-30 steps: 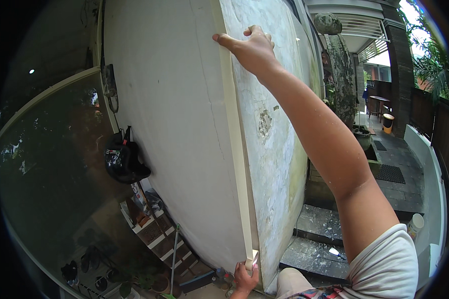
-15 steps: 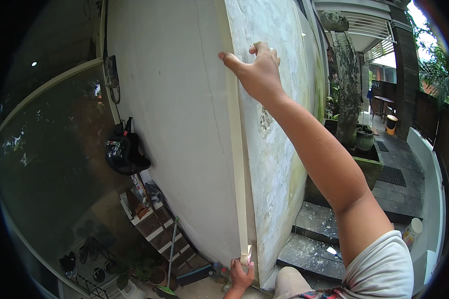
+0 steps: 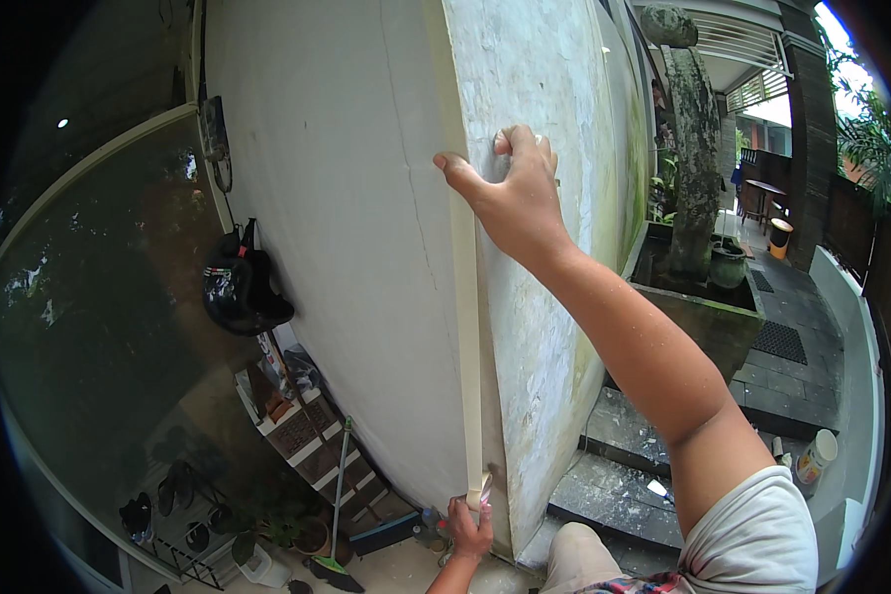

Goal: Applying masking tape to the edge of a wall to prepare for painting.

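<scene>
Right hand [image 3: 513, 193] presses tape strip [image 3: 468, 327] against wall corner [image 3: 525, 376], fingers spread; left hand [image 3: 470, 527] pinches the strip's lower end.

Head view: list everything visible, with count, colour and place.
cream masking tape strip: 1, cream, running down the wall corner
white plastered wall: 1, white, centre left
black helmet: 1, black, hanging on the wall at left
green-handled broom: 1, green, leaning at the wall base
stone planter box: 1, grey, right of the wall
white paint can: 1, white, far right on the ground
right hand: 1, pressing the tape high on the corner
left hand: 1, grip on the tape's lower end
</scene>
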A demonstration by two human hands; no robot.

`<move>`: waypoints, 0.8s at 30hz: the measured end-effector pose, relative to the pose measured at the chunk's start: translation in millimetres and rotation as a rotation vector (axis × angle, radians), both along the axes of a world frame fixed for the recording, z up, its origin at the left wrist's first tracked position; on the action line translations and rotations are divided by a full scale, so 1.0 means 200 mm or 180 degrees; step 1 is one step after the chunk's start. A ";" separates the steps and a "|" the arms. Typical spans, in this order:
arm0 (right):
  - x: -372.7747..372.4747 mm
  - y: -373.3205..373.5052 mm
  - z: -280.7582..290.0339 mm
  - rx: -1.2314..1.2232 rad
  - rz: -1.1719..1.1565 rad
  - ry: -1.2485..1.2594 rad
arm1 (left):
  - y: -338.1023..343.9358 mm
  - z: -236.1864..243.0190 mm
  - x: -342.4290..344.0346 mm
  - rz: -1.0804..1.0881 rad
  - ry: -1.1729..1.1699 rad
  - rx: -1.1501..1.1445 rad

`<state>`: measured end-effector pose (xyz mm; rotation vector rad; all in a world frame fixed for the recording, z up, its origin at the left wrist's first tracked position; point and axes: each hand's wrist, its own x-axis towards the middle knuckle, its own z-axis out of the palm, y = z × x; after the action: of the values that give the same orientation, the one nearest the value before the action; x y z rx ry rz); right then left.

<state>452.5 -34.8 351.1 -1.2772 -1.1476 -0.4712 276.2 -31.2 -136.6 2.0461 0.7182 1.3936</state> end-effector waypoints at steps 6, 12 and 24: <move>0.01 -0.02 -0.20 0.0036 -0.0229 -0.0288 | -0.02 0.01 0.04 0.0018 0.0065 0.0106; -0.02 -0.05 -0.37 -0.0093 -0.0382 -0.0330 | -0.01 -0.05 0.04 -0.0141 -0.0114 0.0063; -0.05 -0.09 -0.73 -0.0247 -0.0480 -0.0332 | -0.03 -0.06 0.03 -0.0095 0.0027 0.0078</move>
<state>442.1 -52.3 204.4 -1.4270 -1.1706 -0.6160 282.7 -37.9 -148.7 2.0746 0.6746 1.3844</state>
